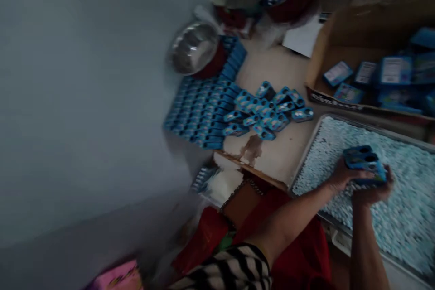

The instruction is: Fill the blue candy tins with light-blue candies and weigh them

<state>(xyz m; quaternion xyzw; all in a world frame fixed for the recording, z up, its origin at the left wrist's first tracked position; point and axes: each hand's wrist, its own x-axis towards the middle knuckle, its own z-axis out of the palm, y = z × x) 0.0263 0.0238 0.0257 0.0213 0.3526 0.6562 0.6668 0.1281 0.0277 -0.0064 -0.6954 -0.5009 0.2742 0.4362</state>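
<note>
Over by the grey-blue wall [84,77], I'm seeing a shiny metal bowl [195,47] sitting; a flat white sheet [301,38] is lying farther back, and a pink item [120,275] is showing down low.

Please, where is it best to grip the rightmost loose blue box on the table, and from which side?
Probably pinch the blue box by its long sides, coming from the near right: its shape is elongated, and other boxes crowd its left and far sides.
</note>
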